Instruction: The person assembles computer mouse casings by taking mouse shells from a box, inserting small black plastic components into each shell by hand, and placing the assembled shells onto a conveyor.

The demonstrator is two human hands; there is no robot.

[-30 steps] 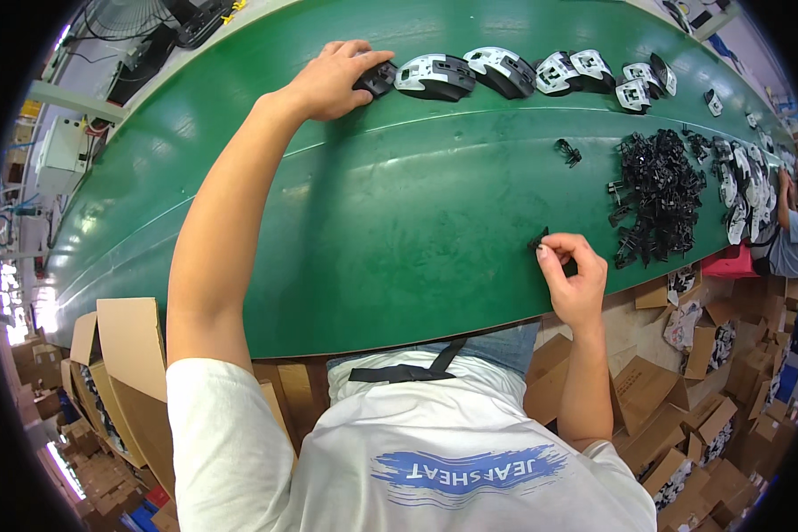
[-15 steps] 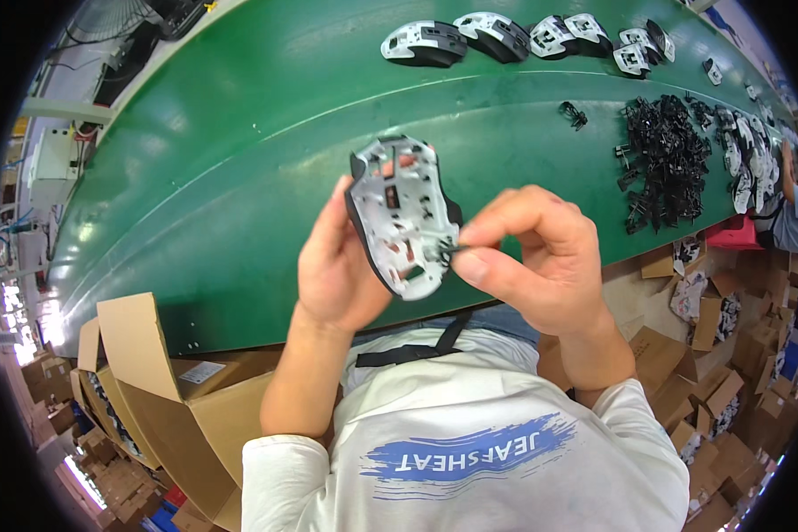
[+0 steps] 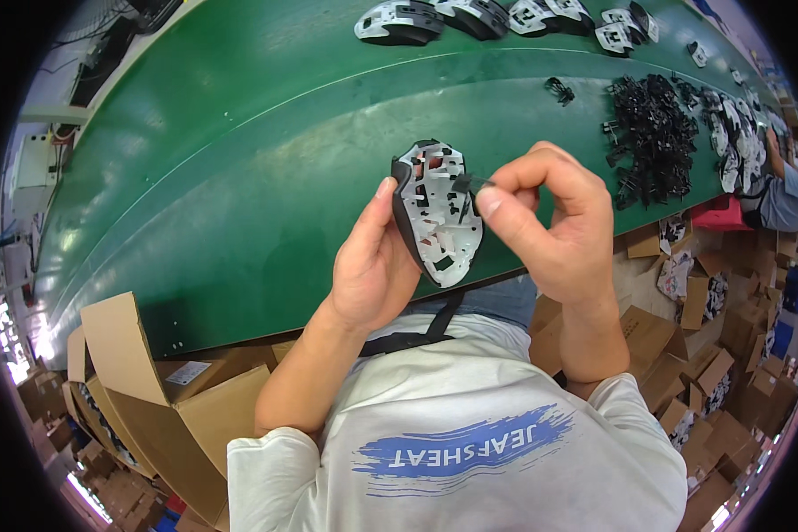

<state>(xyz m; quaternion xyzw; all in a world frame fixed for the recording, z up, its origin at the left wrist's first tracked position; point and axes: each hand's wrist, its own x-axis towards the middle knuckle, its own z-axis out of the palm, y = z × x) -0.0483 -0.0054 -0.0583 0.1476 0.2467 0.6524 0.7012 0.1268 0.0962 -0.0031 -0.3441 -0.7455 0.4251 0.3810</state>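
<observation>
My left hand point(image 3: 372, 262) holds a computer mouse shell point(image 3: 452, 235), its white hollow inside facing up and its black side edge against my fingers. Between the thumb and forefinger of my right hand point(image 3: 554, 217) is pinched a small black plastic part point(image 3: 464, 188). That part hovers at the right edge of the shell; whether it touches the shell I cannot tell. To the right on the green table lies a heap of similar black plastic parts point(image 3: 654, 137), with one small cluster point(image 3: 559, 89) apart from it.
Black-and-white mouse shells point(image 3: 399, 22) line the far side of the green table point(image 3: 266, 177). More white shells point(image 3: 734, 133) lie beyond the heap. An open cardboard box point(image 3: 137, 355) stands at the near left. Cartons point(image 3: 652, 337) crowd the right, where another person point(image 3: 785, 191) sits.
The shell has turned and shifted right in my left hand. My right hand has lifted the black part from the shell's lower right end up toward its upper right edge.
</observation>
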